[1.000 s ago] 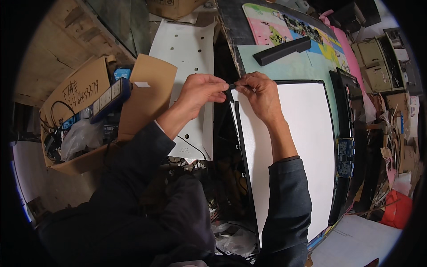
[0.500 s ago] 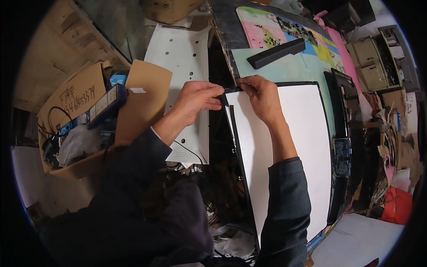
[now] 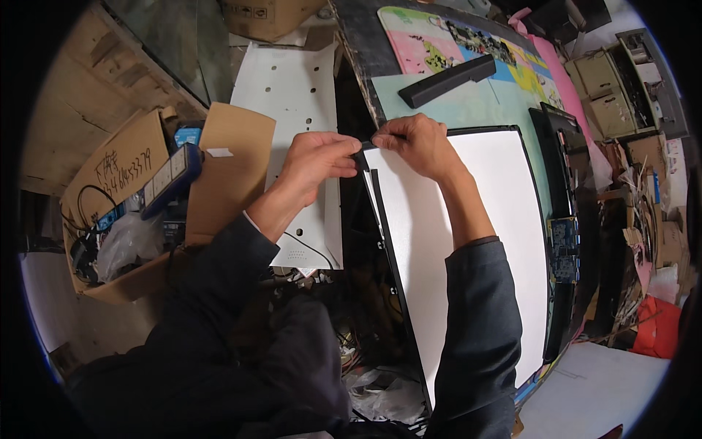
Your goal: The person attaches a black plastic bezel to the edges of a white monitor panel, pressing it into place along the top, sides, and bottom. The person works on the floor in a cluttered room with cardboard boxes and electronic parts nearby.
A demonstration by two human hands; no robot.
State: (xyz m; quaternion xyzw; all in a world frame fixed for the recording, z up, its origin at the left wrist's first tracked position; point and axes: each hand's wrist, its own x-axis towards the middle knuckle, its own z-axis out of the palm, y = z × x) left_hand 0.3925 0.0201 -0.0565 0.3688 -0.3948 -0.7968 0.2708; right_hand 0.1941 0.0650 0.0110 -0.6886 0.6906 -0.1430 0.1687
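Observation:
A flat white panel (image 3: 413, 234) with a thin black frame (image 3: 393, 276) lies over the near edge of the workbench. My left hand (image 3: 308, 167) is closed, with thumb and fingers pinching the black frame at the panel's far left corner. Right beside it, my right hand (image 3: 418, 148) pinches the frame's far edge close to the same corner. My right forearm crosses above the white sheet and hides part of it. Along the left side, a narrow dark strip (image 3: 376, 192) stands slightly apart from the frame. The fingertips hide the corner itself.
Left stands an open cardboard box (image 3: 230, 164) holding cables, a plastic bag and a blue device. A white plate with holes (image 3: 289, 99) lies behind my left hand. On the bench are a black bar (image 3: 447, 80), a colourful mat (image 3: 420, 40) and a blue circuit board (image 3: 564, 250).
My right hand has slid left along the far edge, closer to the corner and to my left hand. My left hand keeps its pinch. The whole view has shifted slightly.

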